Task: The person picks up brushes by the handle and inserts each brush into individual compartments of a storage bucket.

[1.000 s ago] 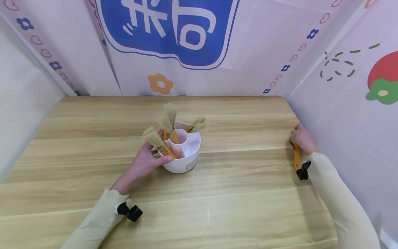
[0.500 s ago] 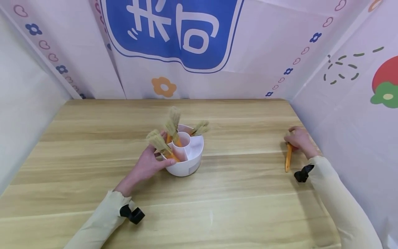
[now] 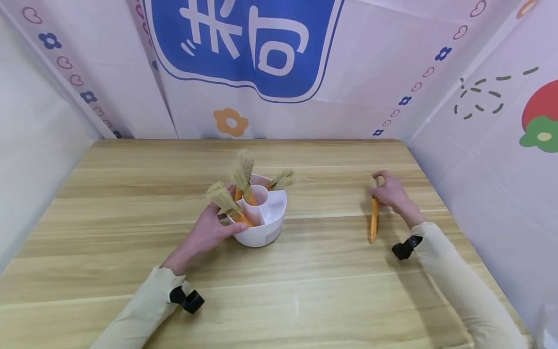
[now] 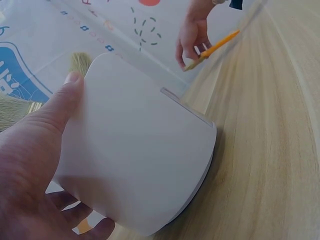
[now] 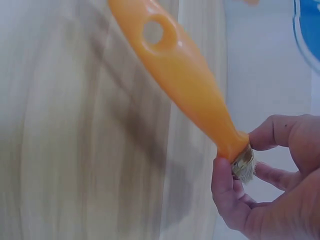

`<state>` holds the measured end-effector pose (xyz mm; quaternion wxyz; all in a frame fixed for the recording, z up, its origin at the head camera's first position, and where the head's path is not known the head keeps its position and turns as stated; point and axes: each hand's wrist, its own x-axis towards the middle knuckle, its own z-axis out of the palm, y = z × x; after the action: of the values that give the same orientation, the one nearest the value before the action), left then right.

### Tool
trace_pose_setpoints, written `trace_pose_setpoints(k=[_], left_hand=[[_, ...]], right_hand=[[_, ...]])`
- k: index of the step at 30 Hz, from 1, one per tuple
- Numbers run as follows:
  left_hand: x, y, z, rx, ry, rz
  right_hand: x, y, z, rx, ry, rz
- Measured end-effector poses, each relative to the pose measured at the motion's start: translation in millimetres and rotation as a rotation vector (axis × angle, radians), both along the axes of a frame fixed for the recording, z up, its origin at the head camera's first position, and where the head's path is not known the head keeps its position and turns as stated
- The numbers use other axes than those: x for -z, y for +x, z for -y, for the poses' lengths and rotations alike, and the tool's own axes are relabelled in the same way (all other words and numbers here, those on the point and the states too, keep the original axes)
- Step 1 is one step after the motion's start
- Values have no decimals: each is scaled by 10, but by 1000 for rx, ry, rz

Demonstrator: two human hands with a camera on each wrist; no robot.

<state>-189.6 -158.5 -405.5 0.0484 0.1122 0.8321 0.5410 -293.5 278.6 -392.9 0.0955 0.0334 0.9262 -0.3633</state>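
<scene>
A white round brush holder (image 3: 257, 236) with a central cup and divided compartments stands on the wooden table. Several brushes (image 3: 222, 198) with orange handles lean in it, bristles up. My left hand (image 3: 206, 231) grips the holder's left side; in the left wrist view the thumb lies along the smooth white wall (image 4: 135, 135). Over the table's right part, my right hand (image 3: 389, 192) pinches another brush (image 3: 374, 220) around its metal band. That brush's orange handle (image 5: 185, 75) points away from the fingertips, and the fingers partly hide its short pale bristles.
The wooden table (image 3: 305, 286) ends at a printed cloth wall (image 3: 348, 97) behind and another cloth wall (image 3: 479, 169) on the right. A wide stretch of tabletop lies between the holder and my right hand.
My right hand has moved left from the table's right edge, carrying the brush with it. The left hand stays on the holder. The head view has shifted slightly.
</scene>
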Motion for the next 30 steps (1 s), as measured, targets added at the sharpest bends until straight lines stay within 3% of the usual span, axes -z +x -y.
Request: trace_pose_setpoints(k=[13,30], left_hand=[[-2,15,-3,-1,-15,3],[-5,19,-5,0,-2,11]], right_hand=[[60,139,461,-109,-93,11],[-179,290,975,-161,-263,-102]])
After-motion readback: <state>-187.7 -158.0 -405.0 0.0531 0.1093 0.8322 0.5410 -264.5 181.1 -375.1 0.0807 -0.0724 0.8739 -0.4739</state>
